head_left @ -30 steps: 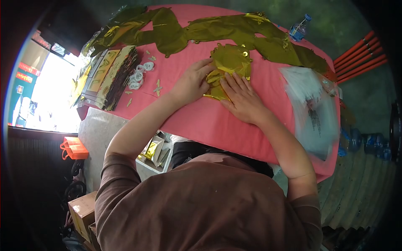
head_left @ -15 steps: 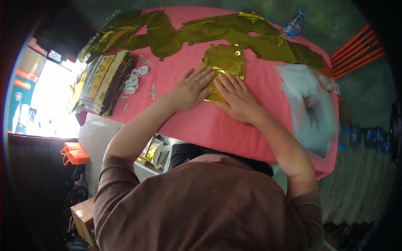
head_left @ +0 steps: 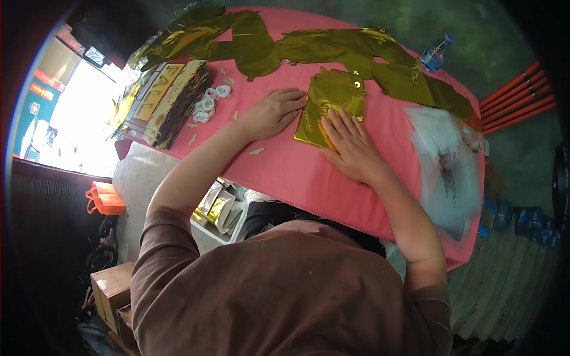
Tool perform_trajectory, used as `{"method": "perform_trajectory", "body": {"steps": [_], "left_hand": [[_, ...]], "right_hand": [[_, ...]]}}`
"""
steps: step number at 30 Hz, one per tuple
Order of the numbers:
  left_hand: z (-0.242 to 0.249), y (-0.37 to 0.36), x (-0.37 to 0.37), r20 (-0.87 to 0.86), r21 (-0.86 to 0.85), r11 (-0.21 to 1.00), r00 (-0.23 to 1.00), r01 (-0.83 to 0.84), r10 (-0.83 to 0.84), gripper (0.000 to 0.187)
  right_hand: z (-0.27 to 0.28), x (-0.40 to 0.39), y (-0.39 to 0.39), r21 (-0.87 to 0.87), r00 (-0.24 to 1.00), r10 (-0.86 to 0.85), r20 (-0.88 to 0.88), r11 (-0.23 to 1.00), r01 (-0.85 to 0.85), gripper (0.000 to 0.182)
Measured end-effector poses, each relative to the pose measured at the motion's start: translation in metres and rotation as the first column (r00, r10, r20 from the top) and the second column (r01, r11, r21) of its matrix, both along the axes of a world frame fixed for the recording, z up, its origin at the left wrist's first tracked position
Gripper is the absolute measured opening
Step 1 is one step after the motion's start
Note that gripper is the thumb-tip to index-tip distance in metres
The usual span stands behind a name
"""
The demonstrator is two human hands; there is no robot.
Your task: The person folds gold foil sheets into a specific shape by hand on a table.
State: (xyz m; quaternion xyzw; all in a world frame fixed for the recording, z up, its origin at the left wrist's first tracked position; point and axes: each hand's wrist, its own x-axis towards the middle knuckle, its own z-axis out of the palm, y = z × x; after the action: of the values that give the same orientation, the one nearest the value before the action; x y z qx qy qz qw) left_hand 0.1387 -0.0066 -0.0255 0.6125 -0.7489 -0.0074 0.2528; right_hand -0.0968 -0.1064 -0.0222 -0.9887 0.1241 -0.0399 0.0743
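Observation:
A folded gold foil balloon (head_left: 329, 98) lies flat on the pink tablecloth (head_left: 285, 181), with small tabs along its top edge. My right hand (head_left: 351, 145) rests palm down on its lower right part, fingers stretched out. To the left, my left hand (head_left: 272, 114) lies flat on the cloth, its fingertips right at the foil's left edge; the fingers are extended and hold nothing. Behind both hands stretches a long flat gold foil piece (head_left: 323, 48) with similar tabs. Small pale flat pieces (head_left: 256, 151) are scattered near my left forearm.
White ribbon rolls (head_left: 208, 105) sit beside a stack of printed packets (head_left: 169, 98) at the left. Clear plastic bags (head_left: 448, 172) lie at the right edge. A water bottle (head_left: 436, 54) stands at the back right. Below the table is a white bin (head_left: 228, 237) with gold packets.
My left hand has slid off the foil to the left onto the cloth. My right hand stays flat on the foil. The whole view has shifted slightly.

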Motion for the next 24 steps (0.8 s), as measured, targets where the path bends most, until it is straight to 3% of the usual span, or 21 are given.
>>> {"method": "perform_trajectory", "body": {"steps": [12,14,18,24], "left_hand": [[0.008,-0.015,0.001,0.0,0.012,0.988,0.988,0.153,-0.153,0.027],[0.002,-0.018,0.007,-0.151,0.055,0.989,0.98,0.136,-0.126,0.029],[-0.005,-0.023,0.003,-0.254,0.073,0.997,0.967,0.018,0.001,0.03],[-0.005,-0.029,0.004,-0.03,-0.027,0.999,0.999,0.026,-0.027,0.031]], "right_hand": [[-0.001,0.0,-0.001,-0.017,1.0,0.009,0.014,1.0,-0.009,0.066],[0.0,0.0,0.0,-0.016,1.0,0.008,0.009,1.0,-0.008,0.066],[0.0,0.0,0.0,-0.017,1.0,0.008,0.003,1.0,-0.007,0.066],[-0.002,0.0,0.0,-0.026,1.0,0.005,0.005,1.0,-0.005,0.066]]}}
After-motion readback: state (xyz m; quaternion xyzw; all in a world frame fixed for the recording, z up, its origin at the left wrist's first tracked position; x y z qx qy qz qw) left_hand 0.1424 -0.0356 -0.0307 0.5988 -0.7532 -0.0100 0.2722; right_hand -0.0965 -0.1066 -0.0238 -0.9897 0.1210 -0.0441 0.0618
